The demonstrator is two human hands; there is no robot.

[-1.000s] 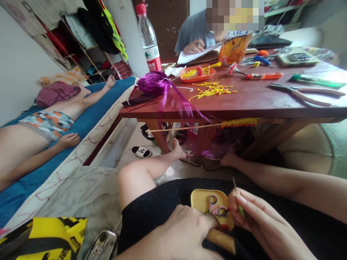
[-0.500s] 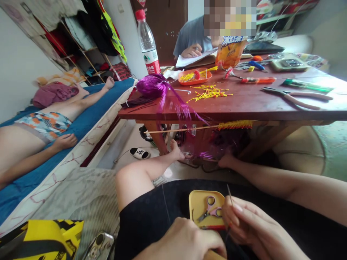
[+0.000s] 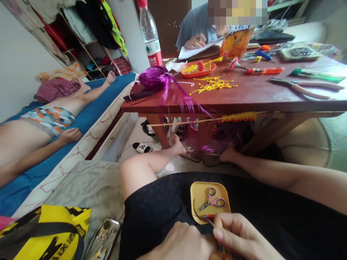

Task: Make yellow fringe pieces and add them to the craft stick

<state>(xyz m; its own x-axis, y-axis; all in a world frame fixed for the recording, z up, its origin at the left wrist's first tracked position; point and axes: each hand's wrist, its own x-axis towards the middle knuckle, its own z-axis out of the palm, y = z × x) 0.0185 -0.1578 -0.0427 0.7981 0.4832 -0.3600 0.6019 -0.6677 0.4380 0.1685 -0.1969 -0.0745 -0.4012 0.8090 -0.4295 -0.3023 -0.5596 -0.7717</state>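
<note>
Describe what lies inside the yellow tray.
The tray holds pink-handled scissors, a thin dark strip and, by its near edge, something red. The right hand covers its near right corner; anything there is hidden.

I watch through one camera worn on the person's head, facing forward and down. It looks over the near edge of the red-brown wooden table (image 3: 252, 94) onto its top; the left hand (image 3: 187, 238) and right hand (image 3: 238, 233) show much closer than the table, and the blue-sheeted bed (image 3: 94, 103) slants past the table's left end.
</note>
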